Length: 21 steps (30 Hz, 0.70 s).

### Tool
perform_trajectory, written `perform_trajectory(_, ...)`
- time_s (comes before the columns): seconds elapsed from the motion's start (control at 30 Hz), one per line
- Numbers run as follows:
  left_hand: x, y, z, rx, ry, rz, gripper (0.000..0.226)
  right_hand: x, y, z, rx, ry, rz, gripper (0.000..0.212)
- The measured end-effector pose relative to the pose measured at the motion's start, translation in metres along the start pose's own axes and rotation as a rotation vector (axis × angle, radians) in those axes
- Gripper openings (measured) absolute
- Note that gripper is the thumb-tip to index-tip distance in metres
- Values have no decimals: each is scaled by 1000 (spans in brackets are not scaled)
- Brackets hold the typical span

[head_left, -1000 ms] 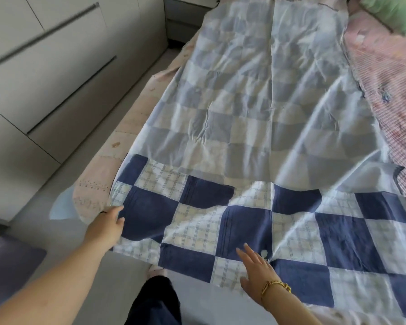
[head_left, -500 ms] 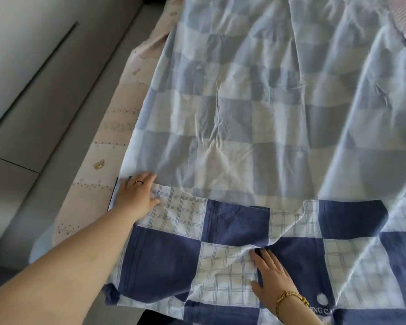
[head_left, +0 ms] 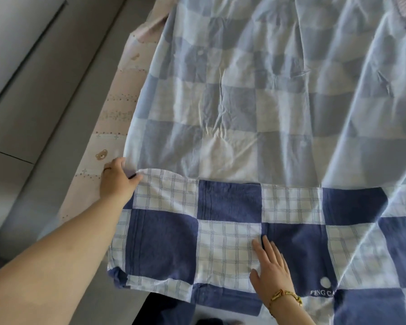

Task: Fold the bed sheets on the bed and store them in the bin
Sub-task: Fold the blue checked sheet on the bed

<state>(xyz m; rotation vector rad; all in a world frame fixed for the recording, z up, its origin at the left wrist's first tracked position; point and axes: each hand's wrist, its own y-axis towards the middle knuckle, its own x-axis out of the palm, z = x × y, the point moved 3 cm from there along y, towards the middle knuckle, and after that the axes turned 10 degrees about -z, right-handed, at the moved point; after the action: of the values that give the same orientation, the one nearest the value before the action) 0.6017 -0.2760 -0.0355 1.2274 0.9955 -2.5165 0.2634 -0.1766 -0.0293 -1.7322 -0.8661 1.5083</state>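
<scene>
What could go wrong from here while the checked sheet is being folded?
1. Creases cross the pale part of the sheet; folding over them may press them in.
2. The left hand holds only the corner of the folded band and the right hand lies flat at its middle, so the right end, partly out of view, may fold crooked.
3. The near edge seems to hang off the bed; it might slip down.

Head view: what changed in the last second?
The left hand slid along the left edge of the dark flap to its far corner, which it now pinches. The right hand stayed flat on the flap; the sheet still lies spread over the bed.
</scene>
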Motion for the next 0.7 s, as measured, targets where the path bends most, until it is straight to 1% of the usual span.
perform_trajectory(0.03,2,-10,-6,-56,-151,-9,66,2,-3,-1,1,16,5,70)
perform_trajectory(0.07,5,-19,-14,-95,-245,-12,71,5,-4,-1,-3,30,13,71)
perform_trajectory(0.1,8,-28,-22,-139,-303,-18,71,7,-4,0,-11,41,21,72)
perform_trajectory(0.17,15,-50,-44,-241,-374,-49,59,13,-5,2,-31,50,28,71)
perform_trajectory(0.23,24,-73,-66,-330,-430,-115,47,17,-5,6,-51,49,29,69)
perform_trajectory(0.33,38,-112,-90,-376,-496,-188,24,21,-6,11,-94,84,47,66)
perform_trajectory(0.37,43,-121,-96,-396,-505,-220,19,21,-5,13,-109,143,67,64)
perform_trajectory(0.43,55,-148,-108,-437,-515,-272,11,31,-13,21,-114,346,124,55)
perform_trajectory(0.5,66,-171,-118,-473,-553,-287,11,42,-27,33,-72,601,209,47)
perform_trajectory(0.57,72,-188,-128,-487,-618,-262,16,54,-45,46,6,788,293,40)
perform_trajectory(0.63,69,-203,-129,-472,-699,-201,15,65,-64,56,101,911,349,34)
perform_trajectory(0.7,60,-212,-129,-429,-749,-160,10,78,-74,65,188,1062,346,31)
